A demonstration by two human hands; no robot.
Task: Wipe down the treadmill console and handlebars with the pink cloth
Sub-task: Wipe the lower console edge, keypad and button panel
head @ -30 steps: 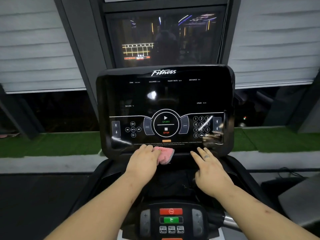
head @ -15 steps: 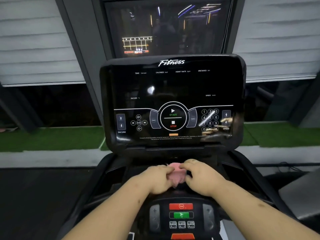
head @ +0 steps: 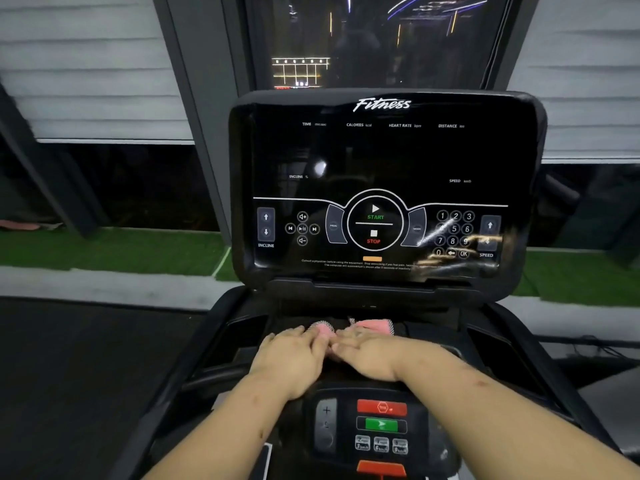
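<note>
Fingers: those of both hands (head: 313, 336) are lying nearly straight and close together, pressing flat on the cloth. The tips are meeting in the middle and nothing is curled round it.
Left hand (head: 294, 358): it is resting palm down, covering the cloth's left part.
Right hand (head: 372, 358): it is resting palm down beside the left hand, touching it at the fingertips.
Pink cloth (head: 375, 325): it is lying bunched under both hands on the dark shelf (head: 249, 327), just below the console. Two pink lumps with a pale meshy edge are peeking out past the fingertips.
Console (head: 381, 150): its glossy black panel is leaning back above the hands and showing "Fitness", START and STOP. Streaky glare is crossing the number keys on the right.
Control pad (head: 327, 424): it is sitting near the wrists, carrying a red button (head: 381, 407) above a green button (head: 381, 425).
In the way: the console's lower lip is hanging just beyond the cloth, and the wrists are covering the pad's top edge.
Edges and room: the shelf is running out to dark recesses on both sides, with the frame arms (head: 221, 306) sloping down outside them. Green turf (head: 104, 251) and grey blinds (head: 86, 64) are lying well beyond.
</note>
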